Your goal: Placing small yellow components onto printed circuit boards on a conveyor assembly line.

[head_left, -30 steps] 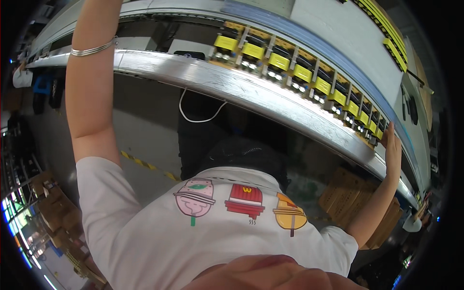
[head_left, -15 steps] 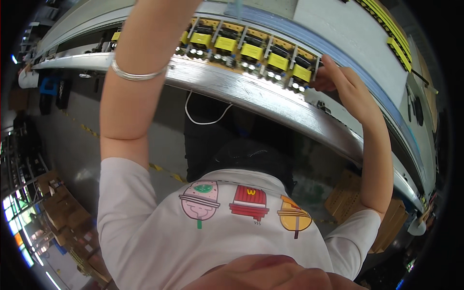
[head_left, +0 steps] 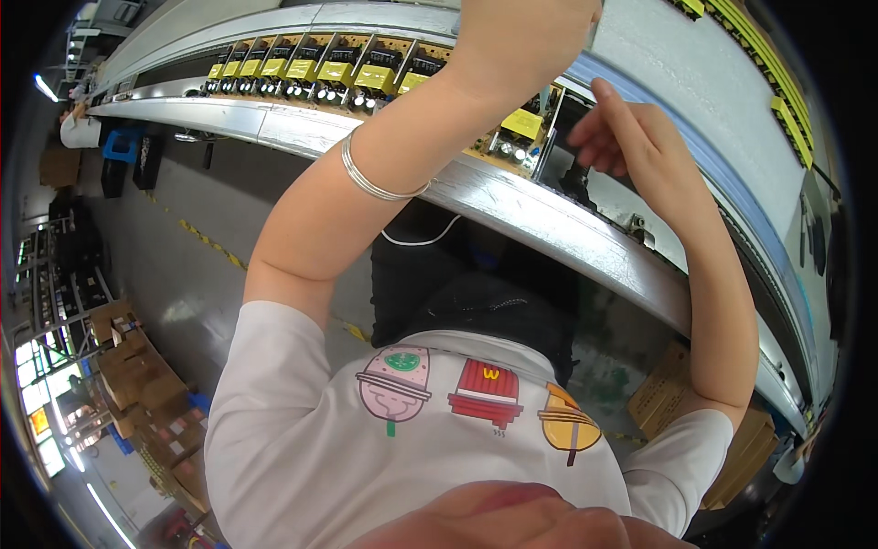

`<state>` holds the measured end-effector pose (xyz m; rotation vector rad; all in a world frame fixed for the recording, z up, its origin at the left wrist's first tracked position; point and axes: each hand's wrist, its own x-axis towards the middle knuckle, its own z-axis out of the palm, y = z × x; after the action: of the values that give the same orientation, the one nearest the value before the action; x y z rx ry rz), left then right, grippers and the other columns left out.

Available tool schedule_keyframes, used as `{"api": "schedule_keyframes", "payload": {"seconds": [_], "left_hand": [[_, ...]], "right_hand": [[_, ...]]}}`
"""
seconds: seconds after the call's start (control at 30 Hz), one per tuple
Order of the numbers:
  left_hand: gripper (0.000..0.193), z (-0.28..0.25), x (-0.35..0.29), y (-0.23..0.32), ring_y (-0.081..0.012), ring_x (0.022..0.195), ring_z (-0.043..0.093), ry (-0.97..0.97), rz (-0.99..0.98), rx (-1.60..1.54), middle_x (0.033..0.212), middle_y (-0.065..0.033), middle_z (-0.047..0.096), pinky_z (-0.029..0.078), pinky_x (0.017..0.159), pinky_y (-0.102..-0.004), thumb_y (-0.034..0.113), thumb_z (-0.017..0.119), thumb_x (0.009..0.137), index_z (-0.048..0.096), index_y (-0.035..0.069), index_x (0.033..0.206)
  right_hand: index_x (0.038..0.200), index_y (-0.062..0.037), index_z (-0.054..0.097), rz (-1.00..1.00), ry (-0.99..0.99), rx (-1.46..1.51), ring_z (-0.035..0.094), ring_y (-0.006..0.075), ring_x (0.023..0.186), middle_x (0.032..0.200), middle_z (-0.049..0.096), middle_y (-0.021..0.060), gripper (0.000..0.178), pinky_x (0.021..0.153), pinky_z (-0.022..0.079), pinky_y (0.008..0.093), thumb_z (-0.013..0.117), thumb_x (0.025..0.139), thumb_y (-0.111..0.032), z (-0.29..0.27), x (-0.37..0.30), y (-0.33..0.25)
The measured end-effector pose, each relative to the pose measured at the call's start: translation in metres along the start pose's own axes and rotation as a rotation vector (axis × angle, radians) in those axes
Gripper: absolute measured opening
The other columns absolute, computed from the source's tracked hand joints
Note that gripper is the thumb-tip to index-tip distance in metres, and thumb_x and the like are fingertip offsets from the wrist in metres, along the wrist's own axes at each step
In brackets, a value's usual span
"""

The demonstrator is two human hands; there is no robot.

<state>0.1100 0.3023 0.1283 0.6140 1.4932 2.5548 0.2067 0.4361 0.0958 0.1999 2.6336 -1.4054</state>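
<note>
A row of circuit boards (head_left: 335,73) with yellow-wrapped transformers and silvery round-topped parts sits in the metal-railed line. My left forearm crosses over the boards toward the upper right, hiding part of the row. At the top edge my left hand (head_left: 549,27) is mostly cut off, so its fingers do not show. Just past the row's right end, my right hand (head_left: 636,146) hovers over the line with its fingers apart and nothing in them. The nearest thing to it is the last board (head_left: 519,128), which it does not touch.
A shiny metal rail (head_left: 549,215) runs along the near side of the line. More yellow-wrapped parts (head_left: 791,128) stand in a strip on the white surface (head_left: 672,64) at the far right. Cardboard boxes (head_left: 142,384) are stacked at the lower left.
My left arm has swung right across the boards, uncovering the row's left part. My right hand has come away from the end board, and its fingers have spread.
</note>
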Motion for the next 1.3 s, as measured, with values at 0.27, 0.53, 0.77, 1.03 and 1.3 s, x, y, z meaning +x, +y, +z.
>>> {"api": "schedule_keyframes", "payload": {"seconds": [0.27, 0.53, 0.77, 1.03, 1.3], "left_hand": [[0.019, -0.003, 0.006, -0.023, -0.0043, 0.040, 0.038, -0.051, -0.194, -0.511, 0.058, 0.0052, 0.046, 0.030, 0.036, -0.0195, 0.024, 0.065, 0.101, 0.055, 0.009, 0.098], [0.020, -0.008, 0.015, -0.052, -0.0045, 0.038, 0.035, -0.079, -0.398, -1.022, 0.056, 0.0056, 0.044, 0.029, 0.034, -0.0202, 0.025, 0.065, 0.101, 0.053, 0.009, 0.097], [0.023, 0.001, 0.014, -0.014, -0.0043, 0.036, 0.033, -0.098, -0.218, -0.589, 0.053, 0.0061, 0.042, 0.028, 0.033, -0.0197, 0.028, 0.064, 0.101, 0.053, 0.008, 0.094], [0.027, -0.046, 0.037, 0.019, -0.0039, 0.034, 0.030, -0.291, 0.137, -0.110, 0.051, 0.0063, 0.042, 0.026, 0.032, -0.0181, 0.030, 0.065, 0.101, 0.053, 0.008, 0.090], [0.026, -0.064, 0.019, -0.019, -0.0038, 0.035, 0.032, -0.479, 0.069, -0.329, 0.051, 0.0065, 0.042, 0.026, 0.033, -0.0182, 0.030, 0.065, 0.101, 0.054, 0.008, 0.092]], "right_hand": [[0.059, -0.0071, 0.055, -0.731, -0.443, -0.018, 0.048, 0.0240, 0.052, 0.059, 0.054, 0.0039, 0.047, 0.053, 0.042, 0.0327, 0.062, 0.097, -0.035, 0.048, -0.044, -0.023], [0.061, -0.0042, 0.065, -0.849, -0.551, -0.230, 0.062, 0.0350, 0.059, 0.065, 0.068, 0.0090, 0.059, 0.056, 0.051, 0.0366, 0.052, 0.100, -0.047, 0.075, -0.051, -0.012], [0.059, -0.0076, 0.057, -0.872, -0.517, -0.206, 0.058, 0.0305, 0.058, 0.063, 0.061, 0.0066, 0.052, 0.055, 0.048, 0.0353, 0.059, 0.098, -0.043, 0.075, -0.051, -0.007], [0.059, -0.0085, 0.055, -0.882, -0.523, -0.217, 0.057, 0.0287, 0.058, 0.063, 0.058, 0.0059, 0.051, 0.055, 0.047, 0.0346, 0.061, 0.097, -0.041, 0.075, -0.053, -0.008], [0.060, -0.0085, 0.056, -0.887, -0.514, -0.221, 0.057, 0.0276, 0.058, 0.063, 0.058, 0.0057, 0.050, 0.055, 0.047, 0.0338, 0.061, 0.098, -0.041, 0.074, -0.051, -0.008]]}}
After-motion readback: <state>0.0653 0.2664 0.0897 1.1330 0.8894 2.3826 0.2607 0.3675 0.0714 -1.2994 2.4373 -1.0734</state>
